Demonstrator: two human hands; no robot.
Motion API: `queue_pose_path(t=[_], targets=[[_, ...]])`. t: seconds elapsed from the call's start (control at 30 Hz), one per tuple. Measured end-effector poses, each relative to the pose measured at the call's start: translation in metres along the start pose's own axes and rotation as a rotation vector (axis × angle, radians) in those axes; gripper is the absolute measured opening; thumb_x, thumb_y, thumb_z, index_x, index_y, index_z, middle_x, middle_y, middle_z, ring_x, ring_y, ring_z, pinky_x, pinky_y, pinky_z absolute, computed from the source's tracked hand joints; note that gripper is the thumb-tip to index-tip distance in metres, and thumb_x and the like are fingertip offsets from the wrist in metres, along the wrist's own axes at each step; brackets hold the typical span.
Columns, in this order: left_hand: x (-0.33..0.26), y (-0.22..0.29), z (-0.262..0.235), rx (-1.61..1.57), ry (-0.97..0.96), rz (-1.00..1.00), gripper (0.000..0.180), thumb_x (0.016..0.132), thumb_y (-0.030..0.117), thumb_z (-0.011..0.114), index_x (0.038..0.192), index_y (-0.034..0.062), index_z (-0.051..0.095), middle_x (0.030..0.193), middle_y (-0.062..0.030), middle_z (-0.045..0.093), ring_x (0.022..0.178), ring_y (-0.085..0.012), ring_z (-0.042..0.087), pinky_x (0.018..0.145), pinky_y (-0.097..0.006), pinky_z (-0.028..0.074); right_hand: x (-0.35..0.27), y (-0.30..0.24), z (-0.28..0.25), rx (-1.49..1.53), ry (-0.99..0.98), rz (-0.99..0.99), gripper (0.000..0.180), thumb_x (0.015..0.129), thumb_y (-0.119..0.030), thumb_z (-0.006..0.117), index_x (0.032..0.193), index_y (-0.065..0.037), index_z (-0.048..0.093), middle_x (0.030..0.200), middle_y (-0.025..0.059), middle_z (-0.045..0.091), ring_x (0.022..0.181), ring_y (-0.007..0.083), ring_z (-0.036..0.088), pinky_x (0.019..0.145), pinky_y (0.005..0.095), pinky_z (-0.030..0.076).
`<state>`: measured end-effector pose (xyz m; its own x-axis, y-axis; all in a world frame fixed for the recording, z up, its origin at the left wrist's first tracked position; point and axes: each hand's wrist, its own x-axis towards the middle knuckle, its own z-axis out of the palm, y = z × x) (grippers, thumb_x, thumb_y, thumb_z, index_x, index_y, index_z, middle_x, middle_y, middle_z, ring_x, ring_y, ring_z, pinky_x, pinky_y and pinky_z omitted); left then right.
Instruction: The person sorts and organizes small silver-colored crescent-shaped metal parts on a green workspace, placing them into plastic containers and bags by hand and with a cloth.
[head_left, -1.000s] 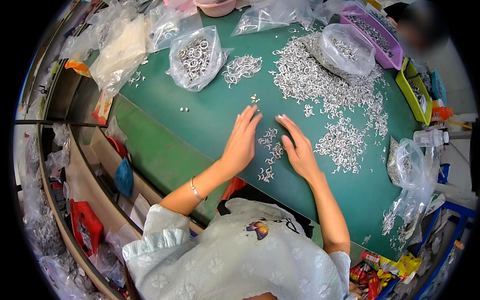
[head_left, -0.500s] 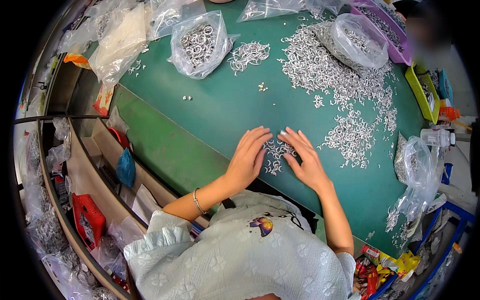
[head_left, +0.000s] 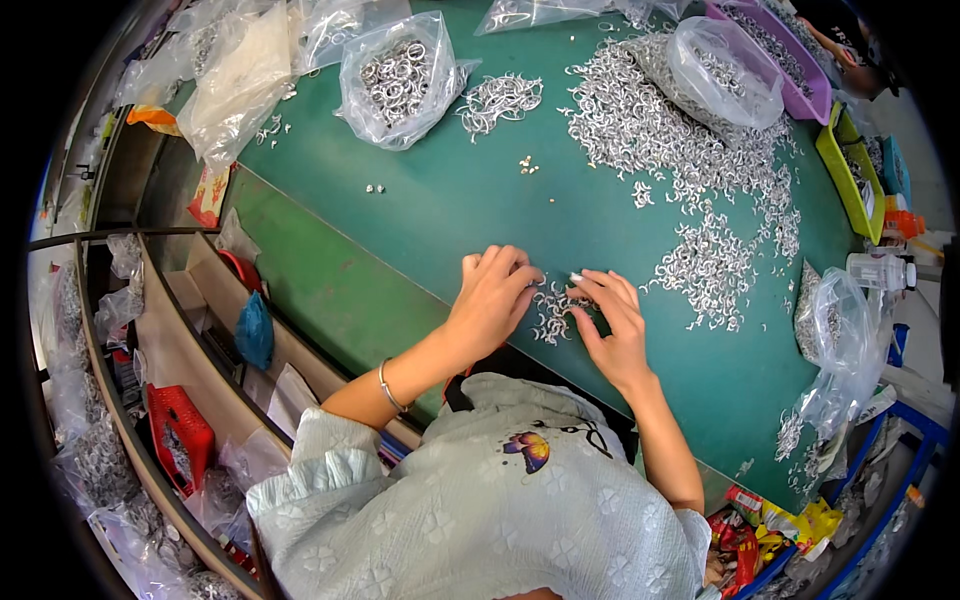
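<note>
A small pile of silvery crescent-shaped metal pieces (head_left: 551, 318) lies near the table's front edge, between my hands. At its left side is my left hand (head_left: 490, 302), fingers curled and thumb tip close to the index finger; whether a piece sits between them is too small to make out. My right hand (head_left: 618, 335) reaches over the pile's right side, fingers bent and its thumb apart from them. Farther right lies a larger patch of the same pieces (head_left: 708, 268), joined to a big heap (head_left: 640, 110) at the back.
On the green table (head_left: 400, 225) stand an open plastic bag of metal rings (head_left: 398, 85) and a loose ring pile (head_left: 502, 103). A clear bag (head_left: 725, 75) rests on the heap by a purple tray (head_left: 815, 100). A green basket (head_left: 845, 185) and another bag (head_left: 840, 330) line the right edge.
My left hand's fingers have curled in from a flatter, stretched pose. My right hand has shifted slightly, its fingers bending more. At the top right, another person's arm shows more.
</note>
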<state>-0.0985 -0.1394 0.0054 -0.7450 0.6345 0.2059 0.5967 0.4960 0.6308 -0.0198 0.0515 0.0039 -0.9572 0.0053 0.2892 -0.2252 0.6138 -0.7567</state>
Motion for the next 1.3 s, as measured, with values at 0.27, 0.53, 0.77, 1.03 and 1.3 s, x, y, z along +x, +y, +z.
queue_pose_path(t=[0.27,0.53,0.77,1.03,1.3], targets=[[0.012,0.004,-0.005,0.021,-0.084,0.063,0.023,0.077,0.002,0.068,0.098,0.0084,0.063,0.099,-0.0051,0.052,0.092,-0.0230,0.051,0.080,-0.037,0.033,-0.006,-0.002,0.000,-0.009,-0.051,-0.018,0.038,0.079,-0.003,0.069,0.116,0.000,0.060,0.104,0.0090,0.068,0.115,0.0307,0.056,0.101,0.0497,0.038],[0.001,-0.002,-0.004,-0.066,-0.060,0.044,0.020,0.077,0.002,0.069,0.095,0.0058,0.063,0.096,-0.0058,0.054,0.092,-0.0241,0.052,0.080,-0.035,0.034,-0.016,-0.002,-0.002,-0.020,-0.113,-0.043,0.042,0.079,-0.004,0.069,0.120,-0.001,0.059,0.113,0.0122,0.065,0.119,0.0321,0.054,0.103,0.0500,0.036],[0.012,-0.002,-0.004,-0.034,-0.124,0.112,0.017,0.076,0.005,0.070,0.092,0.0075,0.064,0.094,-0.0035,0.054,0.090,-0.0222,0.052,0.079,-0.035,0.034,-0.007,-0.009,-0.007,-0.108,-0.086,0.027,0.051,0.082,-0.007,0.068,0.129,0.001,0.051,0.129,0.0169,0.056,0.129,0.0360,0.047,0.106,0.0503,0.034],[0.038,-0.024,-0.004,0.077,0.086,0.015,0.013,0.077,0.003,0.068,0.089,0.0068,0.064,0.092,-0.0055,0.056,0.090,-0.0243,0.053,0.078,-0.036,0.035,-0.024,-0.010,-0.012,0.009,-0.168,0.036,0.055,0.081,-0.007,0.070,0.131,0.001,0.049,0.131,0.0190,0.054,0.130,0.0375,0.045,0.108,0.0485,0.034],[-0.018,0.003,0.005,-0.258,0.069,-0.088,0.047,0.084,-0.012,0.049,0.129,-0.0009,0.048,0.134,-0.0213,0.049,0.128,-0.0369,0.045,0.107,-0.041,0.036,-0.021,-0.014,-0.018,-0.001,-0.222,0.044,0.065,0.078,-0.008,0.072,0.136,0.001,0.044,0.136,0.0185,0.051,0.132,0.0376,0.041,0.109,0.0489,0.033]])
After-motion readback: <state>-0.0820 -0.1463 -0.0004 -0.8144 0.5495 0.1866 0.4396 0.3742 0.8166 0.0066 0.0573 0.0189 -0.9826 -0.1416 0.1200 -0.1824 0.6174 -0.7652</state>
